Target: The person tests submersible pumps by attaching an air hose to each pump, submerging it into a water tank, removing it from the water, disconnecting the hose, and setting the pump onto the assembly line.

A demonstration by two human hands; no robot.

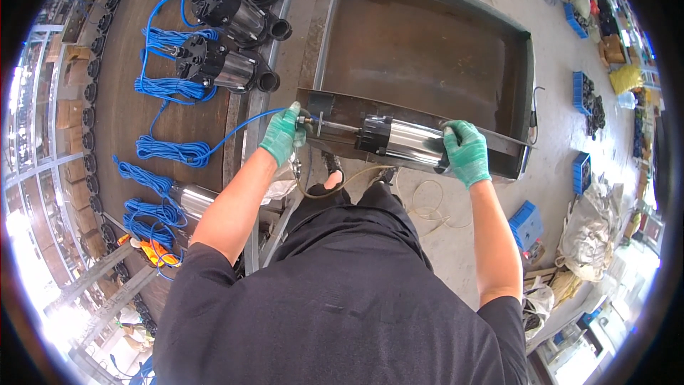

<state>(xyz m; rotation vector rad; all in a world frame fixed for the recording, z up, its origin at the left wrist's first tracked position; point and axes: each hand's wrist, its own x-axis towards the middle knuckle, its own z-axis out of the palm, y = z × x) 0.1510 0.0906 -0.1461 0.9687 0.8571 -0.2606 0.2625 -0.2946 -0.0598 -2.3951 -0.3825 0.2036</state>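
- Cylinder [413, 141], silver with a black collar, lies between the two hands, along the near side of a metal tray [420, 43] that spreads out beyond them.
- Right hand [467, 151], in a green glove — fingers curled over the cylinder's right end, gripping it.
- Left hand [283, 133], gloved alike — fingers drawn together beside a metal fitting [304, 120]; what they pinch I cannot tell.
- Blue cable [242, 127] trails leftward from the left hand.
- Black-and-silver pumps [203, 61] lie forward and left of it.
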